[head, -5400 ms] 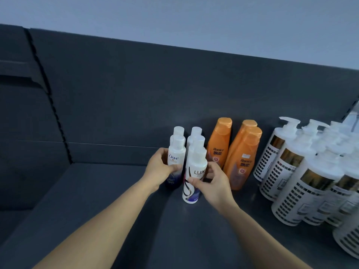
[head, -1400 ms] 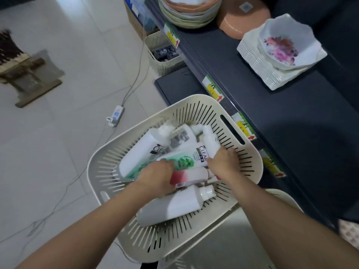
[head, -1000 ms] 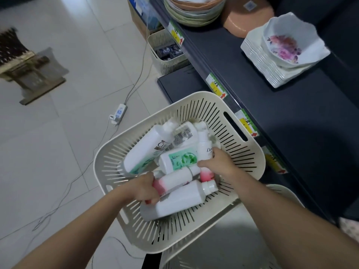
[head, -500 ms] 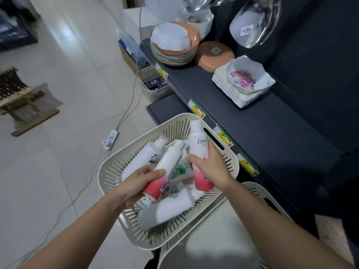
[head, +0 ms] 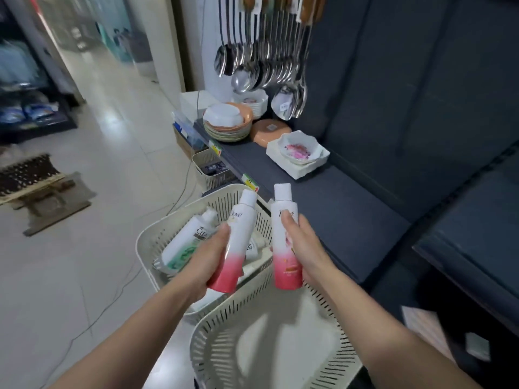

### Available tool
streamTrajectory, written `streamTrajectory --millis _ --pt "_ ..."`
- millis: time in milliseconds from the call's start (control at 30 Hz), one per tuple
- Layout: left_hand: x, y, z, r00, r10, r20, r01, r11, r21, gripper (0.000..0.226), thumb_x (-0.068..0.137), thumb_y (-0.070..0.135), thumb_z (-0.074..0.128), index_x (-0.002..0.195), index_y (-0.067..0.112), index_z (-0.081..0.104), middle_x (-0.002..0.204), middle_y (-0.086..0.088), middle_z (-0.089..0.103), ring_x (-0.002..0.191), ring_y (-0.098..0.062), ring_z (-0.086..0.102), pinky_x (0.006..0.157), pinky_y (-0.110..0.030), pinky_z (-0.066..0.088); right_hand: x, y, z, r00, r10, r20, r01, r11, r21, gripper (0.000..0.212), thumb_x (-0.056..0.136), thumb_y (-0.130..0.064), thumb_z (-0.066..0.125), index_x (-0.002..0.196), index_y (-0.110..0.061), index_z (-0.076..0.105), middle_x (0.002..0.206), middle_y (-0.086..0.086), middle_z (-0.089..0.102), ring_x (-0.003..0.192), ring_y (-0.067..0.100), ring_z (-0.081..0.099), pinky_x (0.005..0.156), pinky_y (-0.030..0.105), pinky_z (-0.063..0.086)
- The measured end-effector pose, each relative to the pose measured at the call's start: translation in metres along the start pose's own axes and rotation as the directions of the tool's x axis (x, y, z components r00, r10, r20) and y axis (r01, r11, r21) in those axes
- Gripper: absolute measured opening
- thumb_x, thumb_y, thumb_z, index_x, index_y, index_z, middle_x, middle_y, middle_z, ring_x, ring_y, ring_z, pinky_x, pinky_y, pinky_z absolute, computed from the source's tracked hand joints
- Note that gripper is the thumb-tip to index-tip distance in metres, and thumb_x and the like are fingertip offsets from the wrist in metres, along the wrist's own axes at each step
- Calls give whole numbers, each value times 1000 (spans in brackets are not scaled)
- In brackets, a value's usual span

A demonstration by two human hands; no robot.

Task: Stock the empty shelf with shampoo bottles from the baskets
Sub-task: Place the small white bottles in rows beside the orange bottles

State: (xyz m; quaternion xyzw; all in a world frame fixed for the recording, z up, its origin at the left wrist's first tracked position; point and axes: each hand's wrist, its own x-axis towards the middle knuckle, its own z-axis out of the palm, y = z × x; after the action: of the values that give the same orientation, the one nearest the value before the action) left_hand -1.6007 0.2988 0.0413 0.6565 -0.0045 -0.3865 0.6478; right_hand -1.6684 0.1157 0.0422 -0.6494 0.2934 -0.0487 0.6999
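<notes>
My left hand (head: 206,259) grips a white-and-pink Dove bottle (head: 238,237), tilted, above the far cream basket (head: 148,242). My right hand (head: 304,248) grips a second white-and-pink Dove bottle (head: 284,220), held upright beside the first. Inside the far basket lie a white-and-green Clear bottle (head: 186,244) and other white bottles, partly hidden by my hands. A nearer cream basket (head: 213,346) sits below my forearms with nothing visible in it.
A dark shelf (head: 323,203) runs along the right with stacked bowls (head: 227,122), a flowered bowl on white dishes (head: 299,148) and hanging ladles (head: 264,51). A small basket (head: 209,169) and a cable lie on the tiled floor (head: 98,192). A higher dark shelf edge (head: 463,265) juts at right.
Both hands have lifted the two pink Dove bottles up out of the far basket. The view has tipped upward, showing more of the shelf and the hanging ladles.
</notes>
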Motion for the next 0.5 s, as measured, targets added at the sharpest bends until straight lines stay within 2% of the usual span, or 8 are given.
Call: streamTrajectory --millis 67,133,200,267,400,500 --pt "-17 3 19 998 58 31 -59 997 44 54 99 52 35 89 6 62 67 -15 64 52 -23 58 44 -23 42 -23 -8 -14 997 -63 -41 63 998 -4 33 86 -54 63 97 -23 59 87 -2 65 75 12 62 73 33 52" --pt "-31 4 35 988 135 74 -138 990 43 46 94 48 45 88 4 58 70 -17 53 58 -24 47 47 -24 32 -45 -16 -30 989 -115 -89 115 993 -4 29 86 -43 71 96 -18 60 88 0 69 75 13 65 74 35 54" --pt "-39 9 48 971 188 149 -190 982 1 34 93 37 52 104 6 60 81 -16 63 67 -26 57 53 -27 43 -65 -26 -46 979 -156 -129 158 987 6 30 81 -32 79 99 -17 61 93 4 72 79 14 69 76 36 57" --pt "-45 17 61 951 215 222 -216 976 -16 28 90 30 57 112 14 63 93 -8 72 73 -18 67 59 -26 51 -81 -34 -63 969 -186 -163 190 982 12 35 77 -24 83 102 -15 60 100 8 72 86 18 71 79 38 59" --pt "-48 41 82 901 255 352 -266 964 -17 33 76 28 69 108 18 68 100 -9 74 80 -21 71 67 -32 57 -109 -48 -92 940 -232 -249 234 972 -21 41 73 -24 86 103 -20 60 97 2 75 83 13 74 66 26 58" --pt "-51 57 99 863 255 435 -282 960 -4 44 71 25 75 114 20 65 105 -8 74 89 -27 72 69 -32 58 -129 -56 -110 912 -257 -319 257 965 -43 45 70 -21 88 104 -22 59 95 -2 77 83 11 74 65 25 57"
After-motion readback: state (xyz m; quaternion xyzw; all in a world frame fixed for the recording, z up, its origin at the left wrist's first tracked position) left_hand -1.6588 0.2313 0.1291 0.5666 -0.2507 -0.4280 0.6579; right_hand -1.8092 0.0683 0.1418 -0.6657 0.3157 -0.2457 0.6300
